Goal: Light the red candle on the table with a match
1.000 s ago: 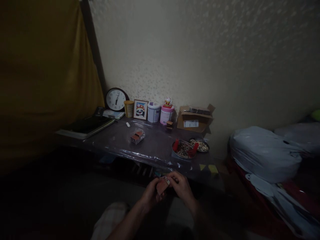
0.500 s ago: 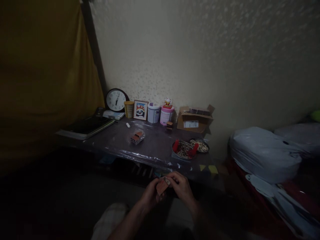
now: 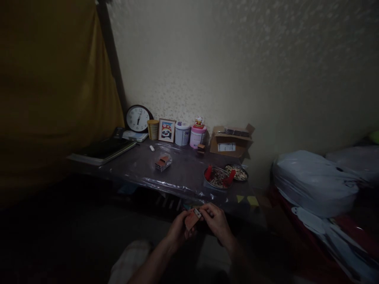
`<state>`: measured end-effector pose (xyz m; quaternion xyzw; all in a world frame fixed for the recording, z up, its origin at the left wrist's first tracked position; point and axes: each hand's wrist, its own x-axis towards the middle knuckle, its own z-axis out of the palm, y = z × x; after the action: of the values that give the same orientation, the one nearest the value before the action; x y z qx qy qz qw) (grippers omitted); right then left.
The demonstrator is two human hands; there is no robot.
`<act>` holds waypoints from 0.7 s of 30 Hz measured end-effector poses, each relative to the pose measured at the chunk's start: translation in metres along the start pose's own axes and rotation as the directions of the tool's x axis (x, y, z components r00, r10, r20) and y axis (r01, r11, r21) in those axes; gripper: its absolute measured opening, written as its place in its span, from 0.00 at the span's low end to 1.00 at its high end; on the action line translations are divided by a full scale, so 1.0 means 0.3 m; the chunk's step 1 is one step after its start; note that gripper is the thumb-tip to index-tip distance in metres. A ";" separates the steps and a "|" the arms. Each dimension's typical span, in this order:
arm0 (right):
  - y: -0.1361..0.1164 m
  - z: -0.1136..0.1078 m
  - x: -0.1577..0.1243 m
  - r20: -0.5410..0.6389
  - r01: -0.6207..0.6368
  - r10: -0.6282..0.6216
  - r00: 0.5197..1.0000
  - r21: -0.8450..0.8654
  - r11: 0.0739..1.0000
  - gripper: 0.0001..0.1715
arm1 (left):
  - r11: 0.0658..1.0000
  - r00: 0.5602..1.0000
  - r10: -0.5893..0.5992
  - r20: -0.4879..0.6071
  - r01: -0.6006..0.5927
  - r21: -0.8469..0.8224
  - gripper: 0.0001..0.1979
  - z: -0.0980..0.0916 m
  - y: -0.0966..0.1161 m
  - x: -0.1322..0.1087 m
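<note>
In front of the table's edge, my left hand (image 3: pixel 177 230) is closed around a small reddish-brown matchbox (image 3: pixel 191 221), held tilted. The box's pale inner tray (image 3: pixel 197 213) shows at its upper right end, partly slid out. My right hand (image 3: pixel 215 221) has its thumb and fingers pinched at that end, touching the tray's edge; whether a match is between the fingertips is too dark to tell. On the table, more matchboxes (image 3: pixel 162 161) lie in clear plastic. A round dish (image 3: pixel 217 185) holds loose dark-tipped sticks and two red pieces, beside another dish of pale matchsticks (image 3: pixel 236 172).
On the plastic-covered table (image 3: pixel 133 165) stand a clock (image 3: pixel 138 118), yellow cup (image 3: pixel 153 130), framed panda picture (image 3: pixel 166 131), two tubs (image 3: pixel 182 134) and a cardboard box (image 3: pixel 229 144). A small stack of matchboxes (image 3: pixel 201 148) sits before the pink tub. White bags (image 3: pixel 314 183) lie at right.
My right fingers have shifted slightly right, away from the box's top, and more of the pale tray end shows. My left hand still holds the matchbox in nearly the same place.
</note>
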<state>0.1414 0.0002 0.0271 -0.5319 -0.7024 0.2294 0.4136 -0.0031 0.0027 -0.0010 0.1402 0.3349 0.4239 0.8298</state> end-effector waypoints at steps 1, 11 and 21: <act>0.002 0.002 0.000 0.016 -0.005 0.005 1.000 0.005 1.000 0.09 | 1.000 1.000 0.002 -0.004 -0.002 -0.002 0.12 -0.001 0.000 0.000; -0.006 0.008 -0.003 0.035 -0.007 0.004 0.999 0.067 0.998 0.09 | 1.000 1.000 0.019 0.004 -0.019 -0.016 0.11 -0.008 -0.006 0.002; 0.036 0.006 0.013 -0.092 -0.079 0.115 0.989 0.327 0.942 0.16 | 0.999 0.995 0.035 0.093 -0.032 -0.025 0.20 -0.006 0.007 -0.001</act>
<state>0.1455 0.0075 0.0192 -0.5031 -0.6047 0.3317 0.5208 -0.0056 0.0037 -0.0011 0.1559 0.2884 0.4346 0.8388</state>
